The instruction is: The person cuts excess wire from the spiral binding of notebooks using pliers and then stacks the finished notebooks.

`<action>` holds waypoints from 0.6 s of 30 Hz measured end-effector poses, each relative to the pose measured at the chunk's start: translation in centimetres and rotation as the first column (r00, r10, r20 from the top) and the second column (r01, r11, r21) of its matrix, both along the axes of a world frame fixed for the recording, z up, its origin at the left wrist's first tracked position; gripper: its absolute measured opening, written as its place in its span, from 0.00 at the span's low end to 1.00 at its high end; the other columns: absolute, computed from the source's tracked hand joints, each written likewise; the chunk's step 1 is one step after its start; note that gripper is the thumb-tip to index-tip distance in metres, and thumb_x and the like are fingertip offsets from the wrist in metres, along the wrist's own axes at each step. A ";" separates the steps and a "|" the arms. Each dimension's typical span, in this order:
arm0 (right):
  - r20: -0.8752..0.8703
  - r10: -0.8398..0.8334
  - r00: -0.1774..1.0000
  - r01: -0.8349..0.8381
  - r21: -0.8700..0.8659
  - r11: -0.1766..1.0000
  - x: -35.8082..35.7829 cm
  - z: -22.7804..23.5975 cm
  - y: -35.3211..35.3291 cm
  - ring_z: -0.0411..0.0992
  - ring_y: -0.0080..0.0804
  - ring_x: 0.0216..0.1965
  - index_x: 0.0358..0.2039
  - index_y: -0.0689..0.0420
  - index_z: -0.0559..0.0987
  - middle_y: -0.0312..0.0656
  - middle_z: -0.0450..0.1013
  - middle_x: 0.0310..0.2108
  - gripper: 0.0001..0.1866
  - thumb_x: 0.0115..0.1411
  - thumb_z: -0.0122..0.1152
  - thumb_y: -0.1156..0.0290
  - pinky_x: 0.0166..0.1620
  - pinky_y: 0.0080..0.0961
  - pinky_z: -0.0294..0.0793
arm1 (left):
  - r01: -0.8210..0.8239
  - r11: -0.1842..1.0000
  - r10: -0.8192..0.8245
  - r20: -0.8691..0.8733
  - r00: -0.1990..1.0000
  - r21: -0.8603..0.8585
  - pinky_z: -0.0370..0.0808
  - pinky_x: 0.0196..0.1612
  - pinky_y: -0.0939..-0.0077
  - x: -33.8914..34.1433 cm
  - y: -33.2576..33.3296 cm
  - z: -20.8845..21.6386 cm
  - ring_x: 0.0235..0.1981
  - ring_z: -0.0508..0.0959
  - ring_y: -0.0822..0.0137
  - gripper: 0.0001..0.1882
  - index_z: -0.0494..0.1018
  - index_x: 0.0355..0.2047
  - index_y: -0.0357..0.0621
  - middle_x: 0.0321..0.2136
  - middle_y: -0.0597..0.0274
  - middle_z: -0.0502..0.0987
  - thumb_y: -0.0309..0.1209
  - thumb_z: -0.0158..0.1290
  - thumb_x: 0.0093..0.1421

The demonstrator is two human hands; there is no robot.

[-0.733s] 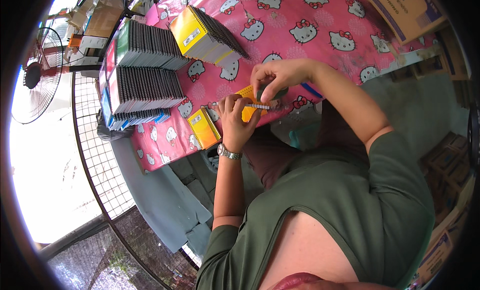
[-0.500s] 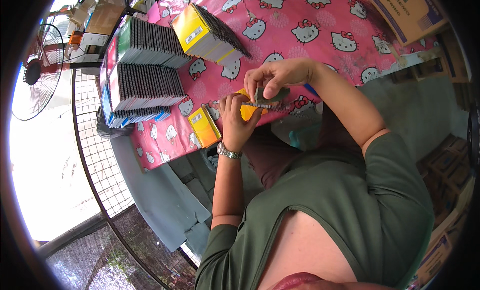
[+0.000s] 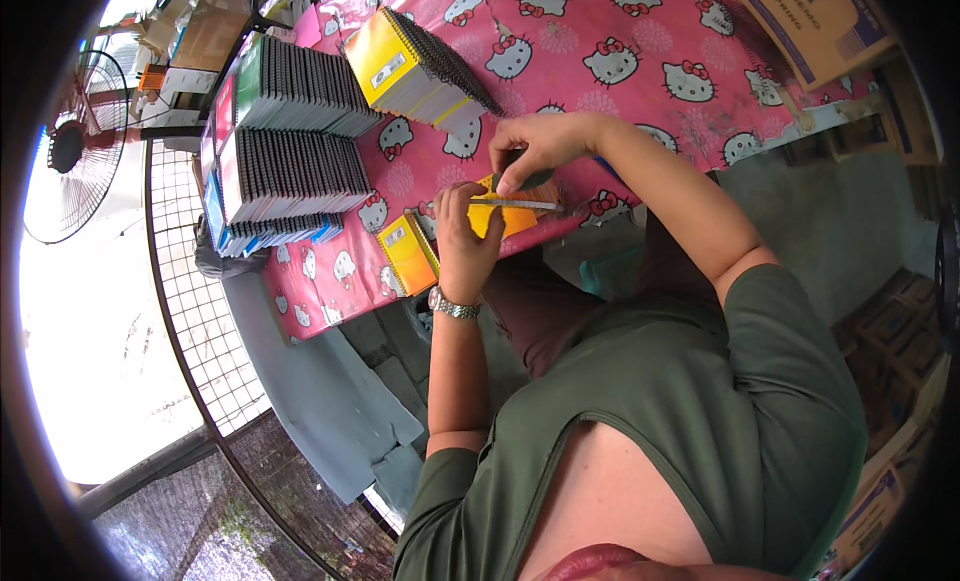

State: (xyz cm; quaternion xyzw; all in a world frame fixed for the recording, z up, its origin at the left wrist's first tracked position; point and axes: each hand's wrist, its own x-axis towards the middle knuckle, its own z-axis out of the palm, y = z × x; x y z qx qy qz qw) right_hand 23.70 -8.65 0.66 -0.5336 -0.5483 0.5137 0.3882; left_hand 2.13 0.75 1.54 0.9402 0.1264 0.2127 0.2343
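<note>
At the near edge of the table, my left hand (image 3: 468, 236), with a metal watch at the wrist, is closed on a small yellow notebook (image 3: 508, 219). Its thumb is on the near side and its fingers curl over the far side. A pale, narrow edge (image 3: 530, 205) runs along the notebook, pointing right. Just above it, my right hand (image 3: 535, 149) pinches a small dark flat piece (image 3: 530, 181) whose kind I cannot make out. Left of my left hand, another yellow spiral notebook (image 3: 408, 256) lies on the table.
Stacks of black-spiral notebooks (image 3: 295, 171) stand at the left, with a yellow-covered stack (image 3: 410, 71) behind. A pink patterned cloth (image 3: 600, 51) covers the table. A cardboard box (image 3: 815, 31) sits at the far right. Beyond the left side stand a fan (image 3: 80, 146) and a wire grid (image 3: 185, 271).
My right hand has shifted left with the dark piece, and my left hand slightly left and down. The loose-looking coil right of the notebook no longer shows; a pale straight edge does.
</note>
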 end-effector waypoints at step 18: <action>-0.306 0.133 0.943 -0.141 -0.005 0.990 -0.7 -0.4 1.7 0.68 0.19 0.37 0.39 0.56 0.80 0.32 0.72 0.33 0.23 0.52 0.72 0.51 0.38 0.19 0.66 | 0.038 0.838 -0.079 -0.052 0.996 -0.544 0.72 0.38 0.81 -1.8 2.4 -1.8 0.38 0.76 0.73 0.14 0.67 0.46 0.38 0.38 0.62 0.74 0.17 0.55 0.61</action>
